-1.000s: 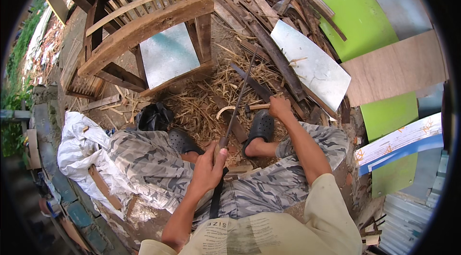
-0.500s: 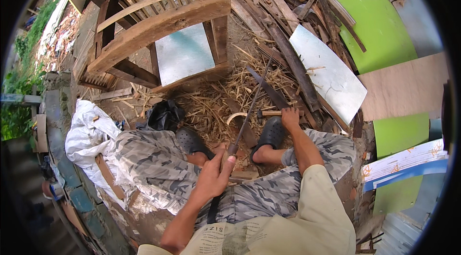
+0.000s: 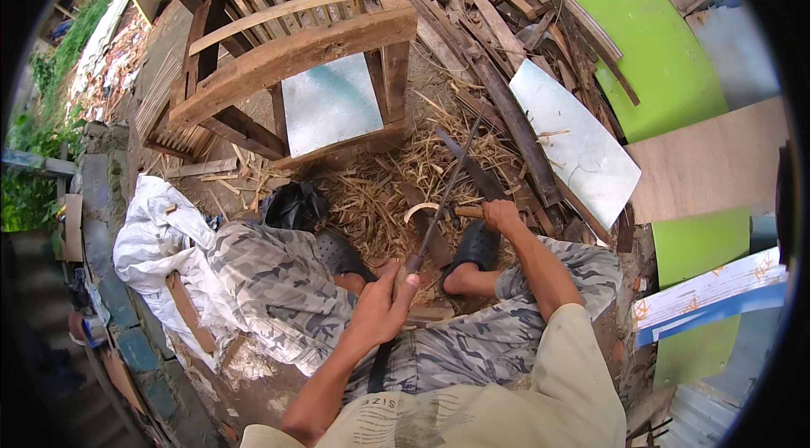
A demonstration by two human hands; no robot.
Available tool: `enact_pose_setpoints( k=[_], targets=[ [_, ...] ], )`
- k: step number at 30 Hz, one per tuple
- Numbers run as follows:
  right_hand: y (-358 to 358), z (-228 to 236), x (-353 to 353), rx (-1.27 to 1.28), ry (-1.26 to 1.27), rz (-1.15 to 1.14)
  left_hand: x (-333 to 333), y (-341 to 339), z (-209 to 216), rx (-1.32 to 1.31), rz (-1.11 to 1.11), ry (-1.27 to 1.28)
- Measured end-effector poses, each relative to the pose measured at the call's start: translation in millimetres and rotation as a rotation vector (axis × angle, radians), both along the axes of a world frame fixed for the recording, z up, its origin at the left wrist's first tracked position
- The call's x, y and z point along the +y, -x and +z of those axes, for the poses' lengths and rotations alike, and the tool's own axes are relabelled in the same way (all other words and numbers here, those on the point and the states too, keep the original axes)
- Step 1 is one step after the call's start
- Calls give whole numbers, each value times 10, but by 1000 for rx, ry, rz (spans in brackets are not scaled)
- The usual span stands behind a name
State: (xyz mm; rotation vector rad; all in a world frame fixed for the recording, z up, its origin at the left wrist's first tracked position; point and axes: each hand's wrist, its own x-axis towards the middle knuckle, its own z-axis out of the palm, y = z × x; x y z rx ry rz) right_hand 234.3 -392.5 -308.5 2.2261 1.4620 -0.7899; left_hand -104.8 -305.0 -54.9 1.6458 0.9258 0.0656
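My left hand (image 3: pixel 380 306) is closed around the handle of a long, narrow dark blade (image 3: pixel 445 200). The blade slants up and away over the wood shavings. To its right, my right hand (image 3: pixel 501 216) is wrapped round a short wooden tool handle (image 3: pixel 469 212) beside my right clog; what the handle's left end carries is hard to make out. A broader dark blade (image 3: pixel 474 166) lies among the shavings just beyond that hand. Close to the narrow blade rests a pale curved strip of wood (image 3: pixel 420 211).
A wooden chair frame (image 3: pixel 295 60) stands ahead on the left, with a whitish panel (image 3: pixel 333 106) inside it. Scrap boards (image 3: pixel 506 119) and a white sheet (image 3: pixel 574 144) lie to the right. A black plastic bag (image 3: pixel 294 203) and a white sack (image 3: pixel 160 229) are at my left.
My right hand has shifted slightly left along the wooden handle, nearer the narrow blade. My left hand keeps its hold. The whole view has moved a little.
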Motion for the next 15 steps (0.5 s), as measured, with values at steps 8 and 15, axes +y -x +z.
enact_pose_setpoints(
  k=[8,15],
  targets=[
    [209,1992,-79,-79,-318,-403,86,33,78,-29,-21,1],
    [868,2961,-596,342,-1108,-737,180,2,191,-1,-58,17]
  ],
)
